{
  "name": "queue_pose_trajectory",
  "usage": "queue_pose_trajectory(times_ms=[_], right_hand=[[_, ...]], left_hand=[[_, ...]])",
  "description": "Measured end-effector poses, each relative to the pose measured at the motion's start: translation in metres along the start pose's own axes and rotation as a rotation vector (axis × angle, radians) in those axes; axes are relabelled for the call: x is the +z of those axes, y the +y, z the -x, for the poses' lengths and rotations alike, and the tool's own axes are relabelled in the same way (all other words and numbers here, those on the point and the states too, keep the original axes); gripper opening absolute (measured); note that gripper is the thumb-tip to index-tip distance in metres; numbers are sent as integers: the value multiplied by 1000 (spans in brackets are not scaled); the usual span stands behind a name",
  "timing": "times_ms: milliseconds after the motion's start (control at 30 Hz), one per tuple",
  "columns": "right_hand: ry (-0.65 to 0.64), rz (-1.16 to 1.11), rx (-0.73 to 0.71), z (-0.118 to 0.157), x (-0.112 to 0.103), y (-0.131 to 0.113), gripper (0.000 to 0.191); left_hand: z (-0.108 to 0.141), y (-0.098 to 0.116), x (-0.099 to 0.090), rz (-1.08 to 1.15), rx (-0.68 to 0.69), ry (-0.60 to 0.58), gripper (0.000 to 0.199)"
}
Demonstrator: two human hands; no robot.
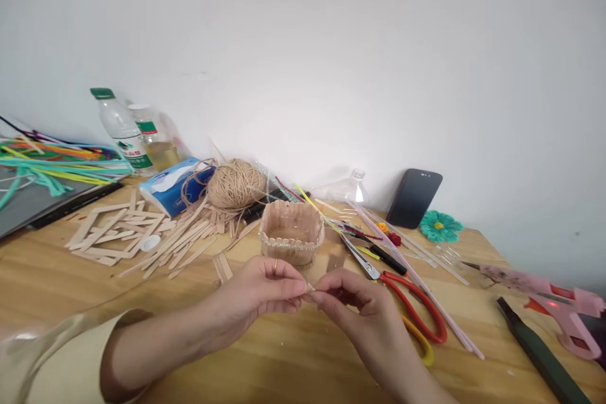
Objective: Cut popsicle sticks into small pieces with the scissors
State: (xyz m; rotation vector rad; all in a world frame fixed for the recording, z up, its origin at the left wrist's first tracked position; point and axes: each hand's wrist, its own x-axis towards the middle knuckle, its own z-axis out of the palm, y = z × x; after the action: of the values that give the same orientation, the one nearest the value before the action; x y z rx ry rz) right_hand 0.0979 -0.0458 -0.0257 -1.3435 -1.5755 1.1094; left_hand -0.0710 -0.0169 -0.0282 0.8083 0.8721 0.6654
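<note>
My left hand (274, 290) and my right hand (353, 303) meet at the front middle, each pinching a tiny pale piece (310, 288) between thumb and fingers. The piece is too small to identify. Just behind the hands stands a small basket (291, 246) of wooden sticks, with a sparkly strand around it near the rim. Close to my right hand lie red-handled scissors (411, 303), with a yellow handle (423, 344) partly hidden behind the hand.
Wooden sticks (165, 246), a twine ball (237, 183), a blue tissue pack (177, 186) and bottles (125, 132) are at the left. On the right are a phone (415, 197), teal flower (441, 227), pink glue gun (563, 309) and dark green tool (540, 350).
</note>
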Motion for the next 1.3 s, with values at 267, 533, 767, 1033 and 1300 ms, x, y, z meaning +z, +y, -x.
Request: queue_pose_trajectory(times_ms=[267, 533, 767, 1033, 1300], right_hand=[[-43, -195, 219, -1, -7, 16, 22], [-115, 725, -117, 12, -48, 44, 22], [198, 1192, -203, 33, -82, 69, 36], [167, 1236, -96, 49, -79, 100, 44], [389, 961, 132, 44, -87, 92, 34]], left_hand=[[-10, -6, 7, -67, -46, -5, 16], [-9, -4, 5, -69, -56, 31, 16], [-2, 13, -7, -174, 53, 75, 10], [3, 23, -15, -167, 112, 150, 11], [-1, 15, -15, -227, 82, 185, 7]])
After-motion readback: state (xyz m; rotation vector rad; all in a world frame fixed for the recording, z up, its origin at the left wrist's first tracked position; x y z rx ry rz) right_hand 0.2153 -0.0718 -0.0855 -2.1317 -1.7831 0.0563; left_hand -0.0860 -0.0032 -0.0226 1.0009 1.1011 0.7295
